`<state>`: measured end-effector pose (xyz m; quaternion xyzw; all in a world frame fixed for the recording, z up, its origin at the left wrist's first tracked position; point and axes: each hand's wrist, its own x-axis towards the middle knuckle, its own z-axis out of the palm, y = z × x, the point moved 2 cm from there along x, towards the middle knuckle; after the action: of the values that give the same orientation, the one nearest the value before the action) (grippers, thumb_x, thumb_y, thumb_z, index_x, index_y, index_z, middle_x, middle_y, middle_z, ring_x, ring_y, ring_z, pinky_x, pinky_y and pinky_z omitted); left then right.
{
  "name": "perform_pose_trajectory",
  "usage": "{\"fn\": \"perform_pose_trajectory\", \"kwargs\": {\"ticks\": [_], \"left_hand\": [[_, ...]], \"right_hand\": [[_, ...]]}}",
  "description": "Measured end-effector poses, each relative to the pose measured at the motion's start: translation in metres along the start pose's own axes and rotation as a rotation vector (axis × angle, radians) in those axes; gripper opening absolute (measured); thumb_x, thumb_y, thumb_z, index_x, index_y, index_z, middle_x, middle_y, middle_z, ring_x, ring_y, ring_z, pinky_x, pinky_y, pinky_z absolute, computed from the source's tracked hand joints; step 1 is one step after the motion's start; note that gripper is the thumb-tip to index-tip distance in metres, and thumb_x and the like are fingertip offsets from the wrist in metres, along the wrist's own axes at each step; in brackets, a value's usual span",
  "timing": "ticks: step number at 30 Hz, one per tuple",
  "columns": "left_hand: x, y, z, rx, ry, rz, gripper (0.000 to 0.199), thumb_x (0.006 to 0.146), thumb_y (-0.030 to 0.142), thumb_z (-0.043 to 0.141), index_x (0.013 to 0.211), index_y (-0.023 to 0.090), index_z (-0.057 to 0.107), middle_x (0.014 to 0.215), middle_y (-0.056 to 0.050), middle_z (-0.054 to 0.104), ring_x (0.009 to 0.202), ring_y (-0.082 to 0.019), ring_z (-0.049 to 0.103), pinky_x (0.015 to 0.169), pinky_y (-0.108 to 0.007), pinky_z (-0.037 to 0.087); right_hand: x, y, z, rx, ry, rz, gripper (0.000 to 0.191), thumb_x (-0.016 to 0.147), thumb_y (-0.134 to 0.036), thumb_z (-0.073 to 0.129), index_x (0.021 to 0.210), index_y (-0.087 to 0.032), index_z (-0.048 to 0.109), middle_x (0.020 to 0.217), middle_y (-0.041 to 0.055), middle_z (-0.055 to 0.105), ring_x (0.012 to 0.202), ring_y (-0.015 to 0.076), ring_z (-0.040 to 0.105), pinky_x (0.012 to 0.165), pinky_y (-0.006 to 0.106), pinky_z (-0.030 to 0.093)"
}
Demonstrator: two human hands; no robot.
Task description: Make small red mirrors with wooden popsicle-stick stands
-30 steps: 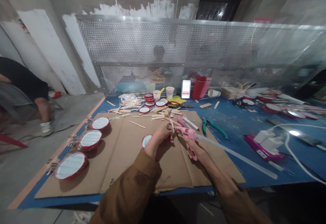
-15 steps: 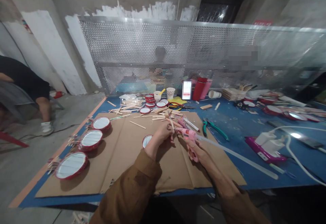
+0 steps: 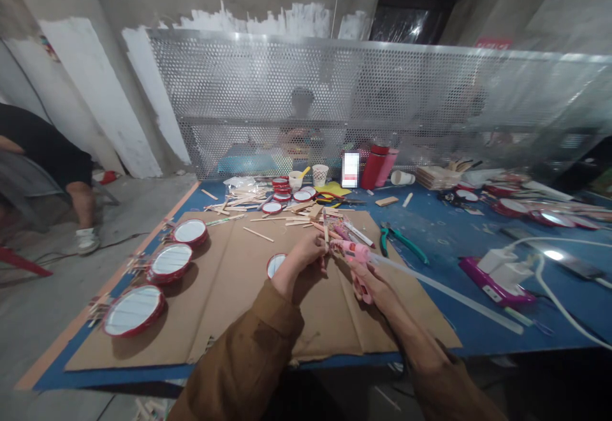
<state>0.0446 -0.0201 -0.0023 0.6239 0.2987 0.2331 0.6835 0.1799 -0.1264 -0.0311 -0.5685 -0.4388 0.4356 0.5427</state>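
**A:** What are the hands doing?

**B:** The left hand (image 3: pixel 305 250), in a brown sleeve, is closed in a pinch on an upright craft stick (image 3: pixel 326 229). The right hand (image 3: pixel 371 285) is wrapped around the grip of a pink hot glue gun (image 3: pixel 351 252), with a long, clear glue stick (image 3: pixel 444 293) running out of its back.

**A:** Where's the gun's tip?

**B:** Just beside that craft stick, but I can't tell whether they touch.

**A:** What's beneath them?

**B:** A large cardboard sheet (image 3: pixel 229 300) lying on a blue table (image 3: pixel 444 255). Both hands are above the sheet.

**A:** And the smaller things?

**B:** Three red-rimmed round discs (image 3: pixel 132 310) sit along the cardboard's left side, with wooden clips at their rims. A fourth disc (image 3: pixel 276 265) lies just beside the left hand. Loose wooden sticks (image 3: pixel 287 219) are scattered ahead of the hands, and green-handled pliers (image 3: pixel 404 244) lie on the table to the right.
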Motion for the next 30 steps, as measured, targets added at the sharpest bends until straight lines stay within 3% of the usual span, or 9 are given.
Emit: {"fn": "perform_pose_trajectory", "kwargs": {"ticks": [15,30], "left_hand": [[0.006,-0.007,-0.005,0.04,-0.077,-0.006,0.04,0.072,0.014,0.057,0.111,0.011,0.051,0.064,0.002,0.062,0.033,-0.005,0.051,0.037,-0.015,0.043],[0.003,-0.002,-0.003,0.082,-0.091,-0.058,0.044,0.072,0.01,0.056,0.115,0.012,0.05,0.067,0.001,0.066,0.033,-0.006,0.052,0.038,-0.016,0.044]], "right_hand": [[0.0,-0.004,0.0,0.024,0.0,0.008,0.048,0.071,-0.065,0.062,0.063,-0.019,0.05,0.046,-0.0053,0.046,0.033,0.0063,0.039,0.031,0.02,0.031],[-0.002,-0.011,0.003,0.081,0.016,0.02,0.048,0.071,-0.064,0.064,0.058,-0.02,0.048,0.043,-0.0065,0.042,0.032,0.0064,0.039,0.033,0.021,0.032]]}}
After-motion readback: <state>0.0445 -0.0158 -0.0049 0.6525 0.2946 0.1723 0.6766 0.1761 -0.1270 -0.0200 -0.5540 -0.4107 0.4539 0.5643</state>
